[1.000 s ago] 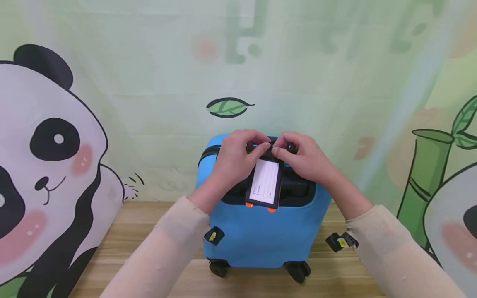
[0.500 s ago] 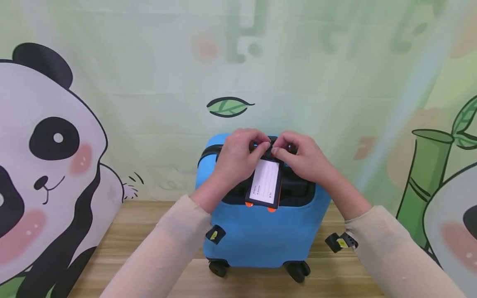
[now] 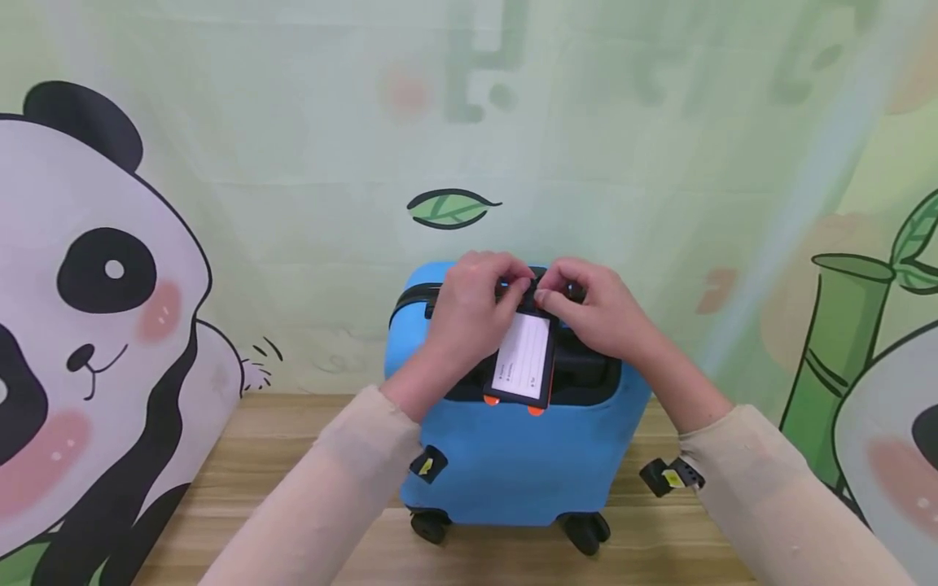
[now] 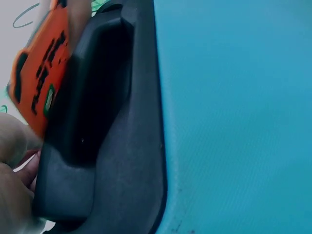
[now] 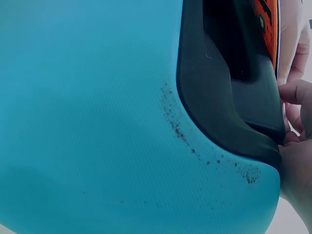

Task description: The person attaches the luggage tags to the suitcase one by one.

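Observation:
A blue suitcase (image 3: 528, 468) stands upright with a black recessed handle (image 4: 68, 187) at its top. Over the handle lies a luggage tag (image 3: 523, 358), showing a white lined card in a black frame; its orange back (image 4: 44, 68) faces the suitcase in the left wrist view. My left hand (image 3: 476, 305) and right hand (image 3: 597, 305) meet above the tag, thumbs and forefingers pinching its dark strap (image 3: 528, 301). Fingertips nearly touch there, covering most of the strap. How the strap runs around the handle is hidden.
The suitcase rests by its black wheels (image 3: 429, 527) on a wood-grain surface (image 3: 293, 464). Close behind hangs a pale green backdrop (image 3: 315, 163) printed with pandas and bamboo. Small black devices (image 3: 663, 478) sit at both sleeves.
My left hand and forearm have shifted slightly right, and its thumb has tilted more upright. The right hand keeps its place, and the tag has barely moved.

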The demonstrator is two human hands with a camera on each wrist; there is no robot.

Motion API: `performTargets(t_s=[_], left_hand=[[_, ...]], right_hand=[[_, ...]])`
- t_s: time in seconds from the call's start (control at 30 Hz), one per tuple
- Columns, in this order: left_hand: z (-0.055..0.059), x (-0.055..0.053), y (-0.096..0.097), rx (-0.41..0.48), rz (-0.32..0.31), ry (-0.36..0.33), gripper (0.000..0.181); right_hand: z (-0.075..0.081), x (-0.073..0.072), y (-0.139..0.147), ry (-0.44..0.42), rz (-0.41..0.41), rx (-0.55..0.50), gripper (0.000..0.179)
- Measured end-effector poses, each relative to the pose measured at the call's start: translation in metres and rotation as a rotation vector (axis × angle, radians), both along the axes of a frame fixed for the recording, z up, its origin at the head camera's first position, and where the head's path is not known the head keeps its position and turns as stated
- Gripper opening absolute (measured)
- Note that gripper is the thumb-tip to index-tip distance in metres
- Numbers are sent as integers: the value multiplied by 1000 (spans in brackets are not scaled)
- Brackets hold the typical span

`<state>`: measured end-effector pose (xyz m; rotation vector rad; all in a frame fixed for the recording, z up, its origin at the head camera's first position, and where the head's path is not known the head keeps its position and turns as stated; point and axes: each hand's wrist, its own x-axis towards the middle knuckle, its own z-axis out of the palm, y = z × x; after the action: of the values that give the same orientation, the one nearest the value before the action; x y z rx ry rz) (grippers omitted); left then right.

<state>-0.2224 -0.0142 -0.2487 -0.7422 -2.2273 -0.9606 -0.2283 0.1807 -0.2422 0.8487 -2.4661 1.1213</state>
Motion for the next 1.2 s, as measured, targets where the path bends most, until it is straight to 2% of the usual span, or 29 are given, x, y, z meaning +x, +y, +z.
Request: performTargets(t_s=[0.13, 0.33, 0.6, 0.73, 0.9, 1.1, 1.2], left_hand=[[-1, -1, -1, 8, -1, 1, 13], [-2, -1, -12, 42, -70, -44, 15], [4, 1, -20, -28, -89, -67, 21], [7, 5, -25, -78, -99, -56, 23], [10, 12, -40, -165, -77, -10, 25], [8, 28, -74, -252, -46, 57, 30], [3, 35, -95, -267, -21, 92, 33]], right_hand=[[0, 0, 0, 1, 0, 0, 13], [0, -2, 0, -14, -11, 19, 11], [4, 3, 4, -3, -27, 55, 10], [6, 10, 11, 44, -31, 65, 9], [6, 22, 26, 144, -32, 67, 9], [-3, 38, 57, 283, -51, 96, 23], [-11, 47, 75, 313, -86, 104, 29]])
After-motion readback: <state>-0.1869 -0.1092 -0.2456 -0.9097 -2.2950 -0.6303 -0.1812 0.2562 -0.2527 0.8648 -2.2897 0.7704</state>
